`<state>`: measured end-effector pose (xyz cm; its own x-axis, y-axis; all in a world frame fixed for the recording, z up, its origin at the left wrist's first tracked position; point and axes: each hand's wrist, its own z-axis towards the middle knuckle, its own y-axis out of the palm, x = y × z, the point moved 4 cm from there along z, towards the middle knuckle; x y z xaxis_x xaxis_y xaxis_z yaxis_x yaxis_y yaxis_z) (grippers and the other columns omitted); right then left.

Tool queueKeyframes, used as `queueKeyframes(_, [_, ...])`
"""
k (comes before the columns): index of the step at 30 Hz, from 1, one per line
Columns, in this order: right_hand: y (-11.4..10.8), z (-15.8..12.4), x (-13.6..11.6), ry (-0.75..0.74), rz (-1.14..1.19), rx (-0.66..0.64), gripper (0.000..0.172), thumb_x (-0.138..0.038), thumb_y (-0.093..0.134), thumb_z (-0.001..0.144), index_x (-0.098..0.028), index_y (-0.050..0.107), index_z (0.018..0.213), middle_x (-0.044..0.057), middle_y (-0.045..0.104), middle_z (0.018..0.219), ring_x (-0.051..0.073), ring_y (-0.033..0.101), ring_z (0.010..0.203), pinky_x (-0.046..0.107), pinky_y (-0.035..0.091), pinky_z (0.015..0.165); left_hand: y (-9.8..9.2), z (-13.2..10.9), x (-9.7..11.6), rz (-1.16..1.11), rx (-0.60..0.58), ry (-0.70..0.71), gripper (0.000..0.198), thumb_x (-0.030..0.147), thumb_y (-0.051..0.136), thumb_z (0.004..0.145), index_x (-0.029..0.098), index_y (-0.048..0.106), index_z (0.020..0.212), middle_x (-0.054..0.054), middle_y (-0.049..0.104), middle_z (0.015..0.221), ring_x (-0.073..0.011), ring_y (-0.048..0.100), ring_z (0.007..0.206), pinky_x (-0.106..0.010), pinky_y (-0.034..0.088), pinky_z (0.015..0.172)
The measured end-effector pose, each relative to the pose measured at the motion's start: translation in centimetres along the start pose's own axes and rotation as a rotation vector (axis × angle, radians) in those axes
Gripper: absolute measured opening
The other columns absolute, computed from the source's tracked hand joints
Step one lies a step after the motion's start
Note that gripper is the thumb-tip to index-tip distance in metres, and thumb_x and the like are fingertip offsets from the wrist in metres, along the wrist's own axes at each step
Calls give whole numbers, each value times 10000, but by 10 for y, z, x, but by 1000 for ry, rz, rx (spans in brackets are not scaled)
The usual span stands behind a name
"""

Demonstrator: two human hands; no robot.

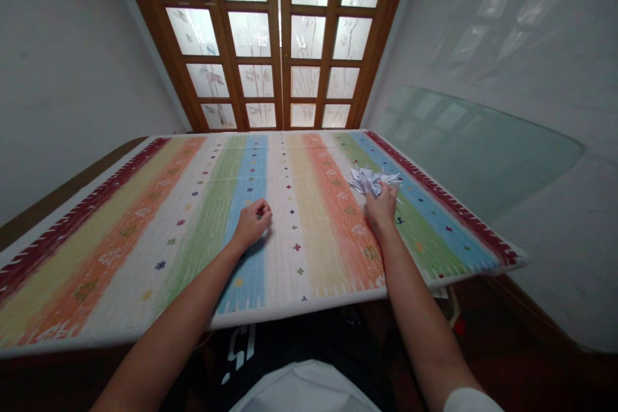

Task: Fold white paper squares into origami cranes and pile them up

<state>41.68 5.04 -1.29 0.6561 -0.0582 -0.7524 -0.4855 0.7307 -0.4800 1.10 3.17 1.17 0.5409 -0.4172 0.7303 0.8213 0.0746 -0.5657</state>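
Observation:
My left hand is just above the blue stripe of the striped tablecloth, left of the middle. Its fingers are curled in, thumb near the index finger; whether anything small is pinched there I cannot make out. Farther right, my right hand has its fingers closed at the near side of a loose bunch of white paper pieces. The pieces have pointed ends that stick out in several directions over the green and white stripes. My right palm is hidden from view.
Multicoloured stripes with small printed motifs cover the wide table. Wooden doors with frosted panes stand beyond its far edge. A pale glass-like panel leans against the right wall. White walls flank both sides, and the table's near edge is close to my body.

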Motion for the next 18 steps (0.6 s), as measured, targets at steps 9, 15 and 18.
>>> queueKeyframes(9, [-16,2,-21,-115,255,157,469,-506,623,866,-169,706,1182,156,695,1175,283,618,1011,461,505,957,-4,-1,5,-5,-6,-4,165,254,510,814,237,415,681,12,574,696,-173,565,688,-305,466,722])
queueKeyframes(15, [0,-8,-45,-66,542,-116,472,-574,643,798,-189,719,1060,98,741,1035,243,651,875,364,527,765,-1,-2,7,-1,-27,13,142,254,516,828,230,459,700,15,571,697,-168,576,682,-302,475,712])
queueKeyframes(18, [4,-17,-68,-63,580,-255,383,-555,654,789,-195,717,903,61,722,873,213,625,744,337,502,678,1,-3,11,-38,-38,35,123,267,528,842,226,484,735,20,569,702,-157,575,668,-295,484,704])
